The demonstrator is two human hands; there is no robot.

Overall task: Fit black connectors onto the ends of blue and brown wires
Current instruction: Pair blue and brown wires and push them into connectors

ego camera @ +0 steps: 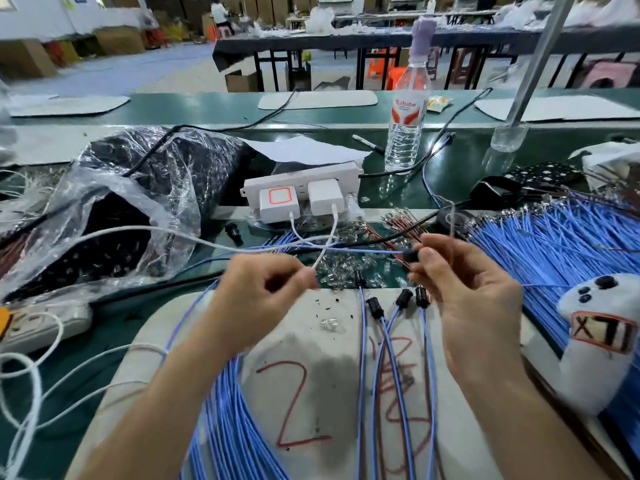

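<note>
My right hand (pixel 464 282) pinches a black connector (pixel 411 254) between thumb and fingertips, above the white work pad (pixel 311 344). A blue wire (pixel 346 250) runs left from that connector. My left hand (pixel 263 292) hovers over the pad's left side with fingers curled and thumb against forefinger; a blue wire comes out below it, so it seems to pinch that wire. Several fitted connectors (pixel 375 306) with blue wires lie on the pad. Loose brown wires (pixel 398 226) lie behind my right hand.
A big fan of blue wires (pixel 554 244) lies right; another bundle (pixel 235 427) crosses the pad's left edge. A plastic bag of black connectors (pixel 131 209) sits left, with a power strip (pixel 301 188) and water bottle (pixel 407 116) behind. Clear small parts (pixel 346 265), white cables and a white toy (pixel 595 341) lie near.
</note>
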